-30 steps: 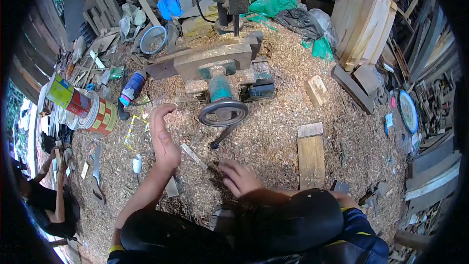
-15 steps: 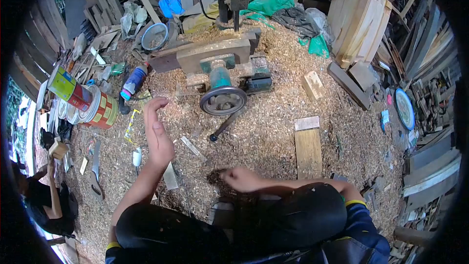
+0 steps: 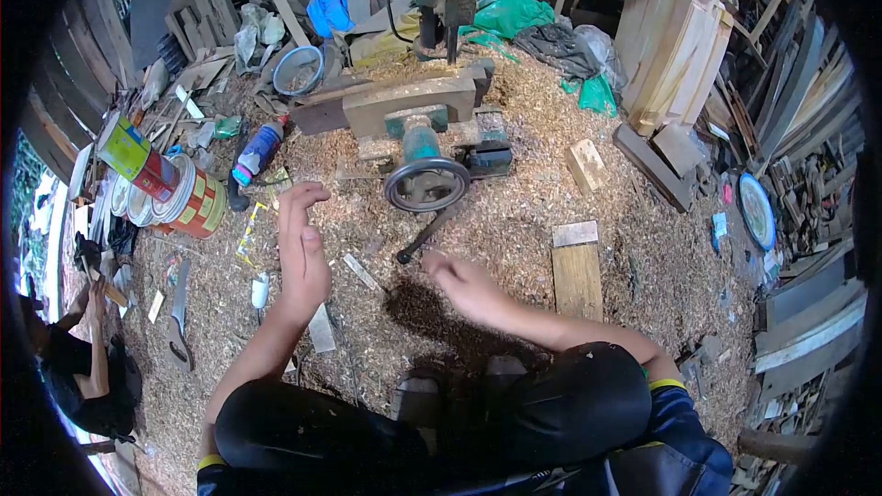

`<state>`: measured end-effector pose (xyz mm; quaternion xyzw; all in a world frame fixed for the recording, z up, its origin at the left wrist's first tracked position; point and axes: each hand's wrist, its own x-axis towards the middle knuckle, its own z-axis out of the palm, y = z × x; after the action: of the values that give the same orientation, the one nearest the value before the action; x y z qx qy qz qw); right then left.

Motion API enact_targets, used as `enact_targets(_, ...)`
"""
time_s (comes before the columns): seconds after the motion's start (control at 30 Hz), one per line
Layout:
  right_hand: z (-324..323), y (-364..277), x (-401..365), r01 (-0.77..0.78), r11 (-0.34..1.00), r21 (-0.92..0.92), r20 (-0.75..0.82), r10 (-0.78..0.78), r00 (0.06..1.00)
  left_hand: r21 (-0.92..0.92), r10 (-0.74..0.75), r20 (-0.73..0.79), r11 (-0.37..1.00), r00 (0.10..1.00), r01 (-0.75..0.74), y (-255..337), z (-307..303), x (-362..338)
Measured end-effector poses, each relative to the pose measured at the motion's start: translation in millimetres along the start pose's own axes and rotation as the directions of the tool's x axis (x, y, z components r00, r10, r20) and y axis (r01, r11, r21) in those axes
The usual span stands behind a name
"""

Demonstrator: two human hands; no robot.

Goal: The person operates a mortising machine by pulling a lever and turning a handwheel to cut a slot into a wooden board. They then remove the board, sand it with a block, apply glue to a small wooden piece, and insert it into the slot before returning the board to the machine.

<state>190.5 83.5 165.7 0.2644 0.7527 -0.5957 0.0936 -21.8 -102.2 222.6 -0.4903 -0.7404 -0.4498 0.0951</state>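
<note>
My left hand (image 3: pixel 305 248) is raised above the shavings, empty, with its fingers stretched up and bent at the tips. My right hand (image 3: pixel 457 283) hovers over the floor in front of my knees, close to the black knob of a lever (image 3: pixel 424 241). Motion smears its fingers. Beyond both hands stands a machine with a round handwheel (image 3: pixel 427 186) and a wooden block (image 3: pixel 409 103) in its vise. The dark shadow of my right arm falls on the wood shavings (image 3: pixel 514 248).
A flat board (image 3: pixel 576 280) and a small wood block (image 3: pixel 586 165) lie to the right. At left are a handsaw (image 3: pixel 178 317), a blue bottle (image 3: pixel 258 152), paint buckets (image 3: pixel 197 202) and a seated person (image 3: pixel 87 363) holding wood. A wood stack (image 3: pixel 675 41) leans at back right.
My right hand has moved up and forward from near my feet toward the lever. My left hand stays raised in nearly the same place. The person at left has lowered the wood piece.
</note>
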Motion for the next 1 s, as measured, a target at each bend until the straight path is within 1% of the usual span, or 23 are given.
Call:
enact_targets(0.07,15.5,19.1,-17.2,0.231,0.965,-0.12,0.039,-0.228,0.973,-0.023,0.013,-0.001,1.0,1.0,-0.013,-1.8,0.1,0.6)
enact_targets(0.1,19.1,24.5,-17.2,0.313,0.94,-0.139,-0.051,-0.322,0.945,-0.032,-0.007,0.018,0.999,1.0,0.007,-1.4,0.7,0.5)
enact_targets(0.13,12.9,28.3,-12.4,0.312,0.939,-0.144,-0.05,-0.322,0.945,-0.04,-0.029,0.037,0.999,0.999,0.031,-0.8,1.2,0.0)
enact_targets(0.17,0.6,30.2,-6.4,0.352,0.93,-0.108,-0.11,-0.363,0.925,-0.041,-0.029,0.037,0.999,0.999,0.031,-0.9,2.1,0.7)
enact_targets(0.2,-13.2,29.8,-0.4,0.395,0.916,-0.075,-0.172,-0.402,0.899,-0.067,-0.074,0.101,0.994,0.992,0.081,-2.3,3.7,3.9)
enact_targets(0.23,-30.7,11.7,-2.4,0.385,0.922,-0.051,-0.222,-0.386,0.895,-0.088,-0.114,0.163,0.988,0.98,0.13,-4.2,4.5,8.9)
enact_targets(0.27,-50.0,-10.8,-4.7,0.376,0.926,-0.027,-0.271,-0.369,0.889,-0.087,-0.11,0.157,0.988,0.981,0.124,-5.3,4.9,14.7)
enact_targets(0.33,-83.1,-36.3,8.9,0.523,0.852,0.032,-0.368,-0.477,0.798,-0.201,-0.268,0.272,0.923,0.924,0.327,-8.6,8.1,27.8)
enact_targets(0.4,-113.8,-63.9,27.3,0.471,0.875,-0.112,-0.454,-0.467,0.759,-0.173,-0.3,0.304,0.916,0.904,0.363,-29.8,13.7,42.6)
enact_targets(0.47,-135.1,-60.0,71.7,0.458,0.822,-0.339,-0.581,-0.565,0.586,-0.192,-0.363,0.294,0.884,0.884,0.427,-49.1,26.2,58.7)
enact_targets(0.5,-142.4,-57.4,91.3,0.456,0.823,-0.34,-0.583,-0.565,0.584,-0.067,-0.367,0.3,0.913,0.881,0.403,-58.2,31.9,67.9)
enact_targets(0.53,-148.1,-56.0,110.2,0.39,0.841,-0.375,-0.6,-0.541,0.59,-0.068,-0.364,0.299,0.914,0.882,0.401,-71.1,45.8,76.3)
enact_targets(0.57,-150.1,-53.9,124.2,0.32,0.856,-0.407,-0.617,-0.516,0.595,-0.092,-0.435,0.231,0.881,0.87,0.464,-85.4,63.9,82.5)
enact_targets(0.6,-150.6,-53.7,136.6,0.321,0.854,-0.41,-0.617,-0.519,0.591,-0.122,-0.5,0.161,0.845,0.851,0.52,-92.0,76.0,90.8)
enact_targets(0.67,-141.8,-62.7,146.3,0.28,0.926,-0.253,-0.598,-0.377,0.707,-0.174,-0.526,0.164,0.817,0.835,0.549,-83.8,86.9,101.8)
enact_targets(0.7,-139.5,-62.4,145.7,0.288,0.932,-0.221,-0.565,-0.363,0.741,-0.221,-0.533,0.162,0.8,0.83,0.557,-87.2,94.3,103.6)
enact_targets(0.73,-134.5,-56.4,149.9,0.284,0.934,-0.217,-0.562,-0.357,0.746,-0.266,-0.544,0.162,0.779,0.823,0.567,-90.3,100.2,101.3)
enact_targets(0.77,-129.7,-49.0,154.3,0.324,0.902,-0.286,-0.568,-0.431,0.701,-0.263,-0.55,0.166,0.775,0.818,0.575,-77.8,97.2,101.1)
enact_targets(0.8,-127.9,-43.2,158.2,0.362,0.862,-0.356,-0.57,-0.507,0.647,-0.341,-0.529,0.181,0.757,0.829,0.557,-65.3,91.9,102.6)
enact_targets(0.83,-127.5,-44.6,155.6,0.357,0.869,-0.343,-0.575,-0.495,0.651,-0.417,-0.504,0.193,0.734,0.842,0.536,-56.0,88.0,104.4)
enact_targets(0.93,-123.2,-34.8,155.5,0.396,0.858,-0.328,-0.595,-0.513,0.619,-0.443,-0.512,0.164,0.725,0.843,0.527,-55.0,85.7,101.3)
enact_targets(0.97,-123.0,-32.2,156.9,0.396,0.859,-0.325,-0.595,-0.511,0.621,-0.44,-0.514,0.166,0.725,0.841,0.53,-58.5,84.8,99.8)
enact_targets(1.0,-123.3,-29.4,157.8,0.426,0.84,-0.337,-0.595,-0.54,0.595,-0.376,-0.484,0.171,0.773,0.858,0.511,-62.3,83.1,98.6)
